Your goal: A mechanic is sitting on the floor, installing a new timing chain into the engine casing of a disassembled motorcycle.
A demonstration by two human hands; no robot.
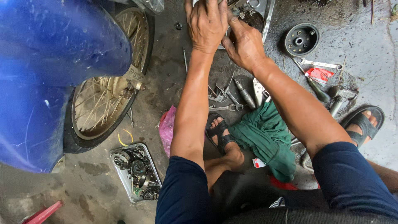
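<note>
Down on the oil-stained concrete floor, both hands press flat, grip unclear, on a greasy engine part.

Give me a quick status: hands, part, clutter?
Left hand flat on the greasy grey metal engine part. Right hand touching it alongside. Loose steel wrenches and green rag beneath the arms.

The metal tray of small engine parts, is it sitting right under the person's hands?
No, the metal tray lies low on the floor by the spoked wheel, far from both the left hand and right hand.
</note>
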